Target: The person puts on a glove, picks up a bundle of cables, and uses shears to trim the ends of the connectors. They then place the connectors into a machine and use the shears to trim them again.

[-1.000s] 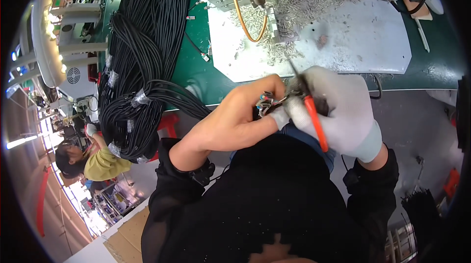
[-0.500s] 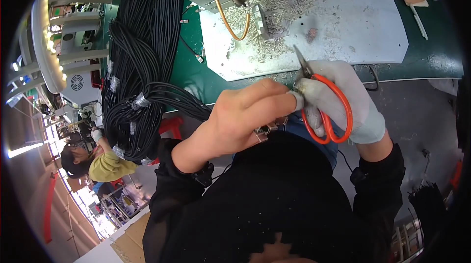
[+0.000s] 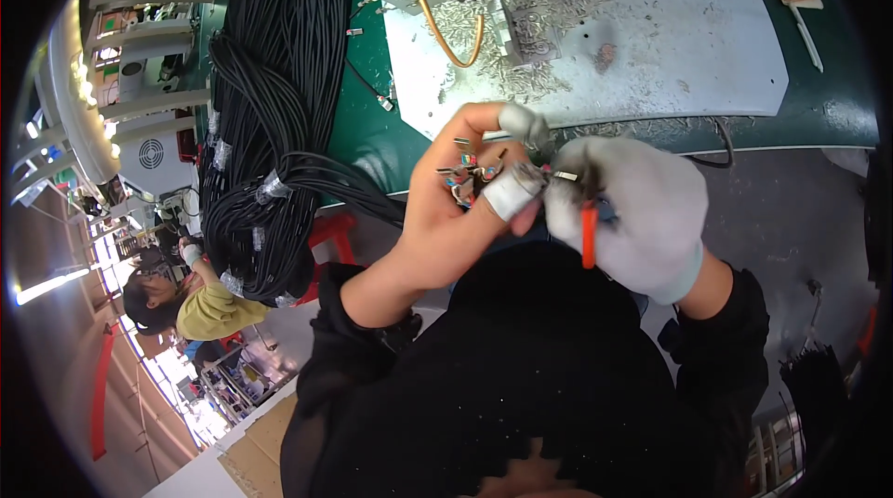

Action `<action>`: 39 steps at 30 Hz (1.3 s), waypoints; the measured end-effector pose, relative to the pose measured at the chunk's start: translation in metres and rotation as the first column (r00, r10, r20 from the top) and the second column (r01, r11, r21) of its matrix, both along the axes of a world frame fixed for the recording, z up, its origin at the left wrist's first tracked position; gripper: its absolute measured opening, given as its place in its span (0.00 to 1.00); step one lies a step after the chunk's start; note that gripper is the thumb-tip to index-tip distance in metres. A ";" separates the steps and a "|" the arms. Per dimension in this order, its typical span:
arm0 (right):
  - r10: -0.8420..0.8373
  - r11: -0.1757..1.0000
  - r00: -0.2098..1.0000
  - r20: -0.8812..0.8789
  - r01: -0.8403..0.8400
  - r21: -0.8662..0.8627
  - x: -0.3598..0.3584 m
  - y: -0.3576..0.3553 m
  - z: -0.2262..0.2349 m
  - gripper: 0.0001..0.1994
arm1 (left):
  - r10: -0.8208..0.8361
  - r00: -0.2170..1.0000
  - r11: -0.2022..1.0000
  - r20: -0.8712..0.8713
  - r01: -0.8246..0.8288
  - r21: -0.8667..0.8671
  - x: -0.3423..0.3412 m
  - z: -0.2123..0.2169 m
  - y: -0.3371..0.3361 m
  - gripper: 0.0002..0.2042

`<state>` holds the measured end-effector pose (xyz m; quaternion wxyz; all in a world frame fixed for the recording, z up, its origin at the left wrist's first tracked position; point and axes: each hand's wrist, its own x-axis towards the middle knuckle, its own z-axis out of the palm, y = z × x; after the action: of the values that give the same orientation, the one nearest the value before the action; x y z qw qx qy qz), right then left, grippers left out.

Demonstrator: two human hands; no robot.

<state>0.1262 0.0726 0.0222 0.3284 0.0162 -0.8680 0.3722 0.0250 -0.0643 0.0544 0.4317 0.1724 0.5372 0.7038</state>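
Note:
My left hand [image 3: 456, 205] is bare except for white tape on the thumb and a white finger cot. It pinches a bunch of thin coloured wire ends with small metal terminals [image 3: 468, 177]. My right hand [image 3: 633, 210], in a white glove, holds red-handled scissors [image 3: 588, 233], whose blades are hidden between the two hands. Both hands meet in front of my chest, just before the edge of the green workbench [image 3: 372, 135].
A thick bundle of black cables [image 3: 270, 126] drapes over the bench's left side. A white mat [image 3: 651, 52] strewn with small metal bits lies on the bench, with a machine and an amber hose [image 3: 437, 24] behind. Another person in a yellow top [image 3: 200, 307] sits at lower left.
The scissors, held up with their handles showing half a second ago, have turned down into my right palm. My hands have closed together on the wire ends.

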 end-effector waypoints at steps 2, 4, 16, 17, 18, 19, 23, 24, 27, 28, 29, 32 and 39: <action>-0.135 0.990 0.990 -0.029 0.134 -0.051 0.000 0.001 0.004 0.16 | 0.007 0.993 0.997 -0.115 -0.016 -0.080 -0.006 0.000 -0.004 0.06; -0.193 0.979 0.980 -0.041 0.189 -0.077 0.001 0.001 0.010 0.17 | -0.013 0.945 0.971 -0.325 -0.066 -0.229 -0.011 -0.001 -0.008 0.07; 0.079 0.921 0.930 0.359 0.069 -0.383 0.014 -0.015 0.009 0.09 | -0.041 0.607 0.998 -0.794 -0.007 -0.057 -0.005 -0.016 -0.014 0.09; 0.089 0.908 0.928 0.361 0.073 -0.412 0.013 -0.016 0.010 0.08 | -0.042 0.607 0.998 -0.793 -0.007 -0.058 -0.007 -0.015 -0.014 0.09; 0.101 0.894 0.926 0.364 0.076 -0.441 0.012 -0.017 0.010 0.08 | -0.136 0.596 0.990 -0.792 0.045 -0.135 -0.011 -0.011 -0.016 0.10; 0.112 0.879 0.924 0.366 0.079 -0.469 0.012 -0.018 0.010 0.07 | -0.228 0.579 0.972 -0.783 0.096 -0.213 -0.015 -0.008 -0.018 0.11; 0.175 0.817 0.906 0.386 0.085 -0.571 0.014 -0.019 0.009 0.07 | -0.114 0.797 0.985 -0.593 0.011 -0.174 -0.010 -0.016 -0.015 0.14; 0.177 0.816 0.906 0.385 0.084 -0.572 0.014 -0.019 0.009 0.07 | -0.002 0.879 0.989 -0.478 -0.069 -0.131 -0.007 -0.018 -0.014 0.14; 0.167 0.810 0.907 0.386 0.097 -0.578 0.011 -0.020 0.011 0.07 | 0.086 0.791 0.991 -0.606 -0.132 -0.031 -0.003 -0.020 -0.012 0.16; 0.166 0.811 0.907 0.387 0.098 -0.577 0.011 -0.020 0.011 0.07 | 0.130 0.739 0.988 -0.660 -0.154 0.023 -0.003 -0.021 -0.011 0.16; 0.154 0.812 0.913 0.377 0.101 -0.575 0.011 -0.020 0.010 0.07 | 0.130 0.740 0.988 -0.660 -0.152 0.024 -0.005 -0.020 -0.011 0.16; 0.126 0.815 0.925 0.358 0.109 -0.570 0.012 -0.021 0.008 0.08 | -0.187 0.392 0.982 -0.901 0.100 -0.160 -0.015 -0.016 -0.016 0.15; 0.079 0.863 0.955 0.287 0.079 -0.500 0.009 -0.023 0.006 0.08 | 0.001 0.777 0.998 -0.630 -0.039 -0.047 -0.007 -0.021 -0.014 0.15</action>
<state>0.1353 0.0500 0.0287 0.1865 -0.1267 -0.7793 0.5847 0.0178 -0.0785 0.0332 0.2247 0.3793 0.6723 0.5947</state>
